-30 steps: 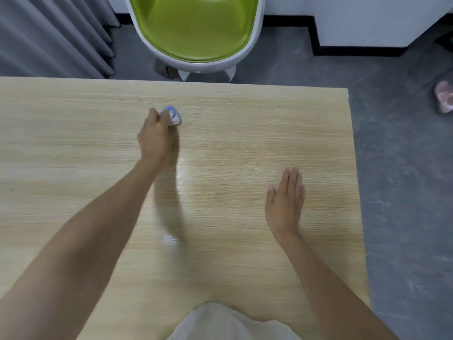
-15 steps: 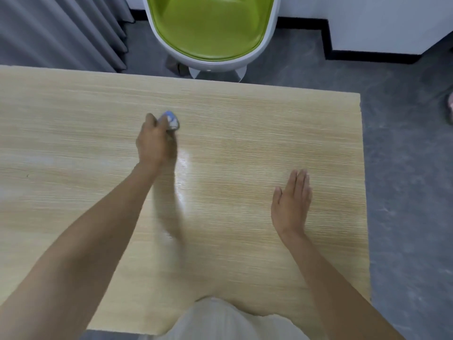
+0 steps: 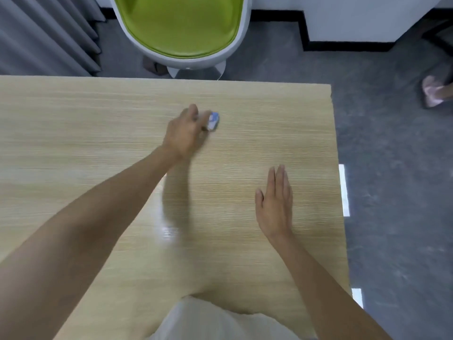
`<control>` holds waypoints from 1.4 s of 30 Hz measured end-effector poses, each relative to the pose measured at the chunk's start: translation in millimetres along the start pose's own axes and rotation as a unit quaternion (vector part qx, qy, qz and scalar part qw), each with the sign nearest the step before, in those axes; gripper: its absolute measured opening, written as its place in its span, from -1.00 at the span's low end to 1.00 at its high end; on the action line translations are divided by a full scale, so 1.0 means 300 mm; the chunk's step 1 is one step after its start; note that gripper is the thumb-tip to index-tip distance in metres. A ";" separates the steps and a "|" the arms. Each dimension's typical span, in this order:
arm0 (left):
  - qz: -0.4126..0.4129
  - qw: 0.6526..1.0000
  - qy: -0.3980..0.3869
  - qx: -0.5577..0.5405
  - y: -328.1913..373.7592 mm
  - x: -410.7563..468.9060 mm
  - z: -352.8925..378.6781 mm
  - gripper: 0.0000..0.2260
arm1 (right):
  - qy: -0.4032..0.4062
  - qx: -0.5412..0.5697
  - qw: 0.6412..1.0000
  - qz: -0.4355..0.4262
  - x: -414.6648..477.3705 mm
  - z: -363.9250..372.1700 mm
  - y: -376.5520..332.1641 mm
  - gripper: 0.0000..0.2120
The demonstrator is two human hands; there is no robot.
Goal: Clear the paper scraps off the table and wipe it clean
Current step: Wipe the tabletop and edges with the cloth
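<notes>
Pale wood table (image 3: 98, 123), green chair (image 3: 181, 25) beyond its far edge. The left hand (image 3: 183, 133) grips a small blue-white wad (image 3: 213, 120) toward the far edge, mid-width; wad protrudes toward the right edge. The right hand (image 3: 275, 202) lies flat, fingers straight, near the right edge. No scraps visible.

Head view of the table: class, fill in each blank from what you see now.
1. The left hand grips a small ____ and white cloth.
2. The right hand lies flat on the table and holds ____.
3. Beyond the table stands a chair with a ____ seat.
Missing words: blue; nothing; green.
</notes>
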State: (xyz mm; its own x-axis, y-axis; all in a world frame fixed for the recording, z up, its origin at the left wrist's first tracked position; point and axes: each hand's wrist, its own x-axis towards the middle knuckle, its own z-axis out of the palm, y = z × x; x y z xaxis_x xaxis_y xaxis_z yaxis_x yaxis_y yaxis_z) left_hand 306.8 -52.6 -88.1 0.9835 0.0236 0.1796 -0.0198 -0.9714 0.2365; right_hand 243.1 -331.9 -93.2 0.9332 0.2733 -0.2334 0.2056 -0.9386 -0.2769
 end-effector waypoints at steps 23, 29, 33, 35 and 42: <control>0.072 0.990 -0.085 -0.083 0.582 -0.210 0.077 -0.63 | 0.013 -0.036 0.998 0.051 -0.140 -0.014 0.211 -0.40; 0.300 0.929 -0.205 -0.075 0.484 -0.225 -0.017 -0.88 | 0.020 -0.051 0.996 0.071 -0.213 -0.012 0.237 -0.42; 0.073 0.996 -0.060 -0.004 0.210 -0.049 -0.040 -0.93 | 0.005 -0.023 0.997 0.068 -0.269 0.007 0.143 -0.38; -0.065 0.997 -0.020 -0.032 0.243 -0.067 -0.026 -0.91 | 0.005 -0.020 0.997 0.074 -0.305 0.025 0.107 -0.40; 0.238 0.957 -0.126 -0.106 0.499 -0.545 0.000 -0.78 | 0.030 -0.033 0.990 0.131 -0.372 0.079 0.034 -0.48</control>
State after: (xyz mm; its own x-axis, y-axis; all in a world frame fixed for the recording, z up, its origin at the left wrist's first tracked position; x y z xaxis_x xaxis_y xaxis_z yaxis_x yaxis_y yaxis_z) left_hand 143.0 -201.9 -82.1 0.8652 -0.4940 0.0860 -0.4872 -0.7875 0.3775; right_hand 134.2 -367.0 -91.9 0.9727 0.0079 -0.2320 -0.0284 -0.9879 -0.1524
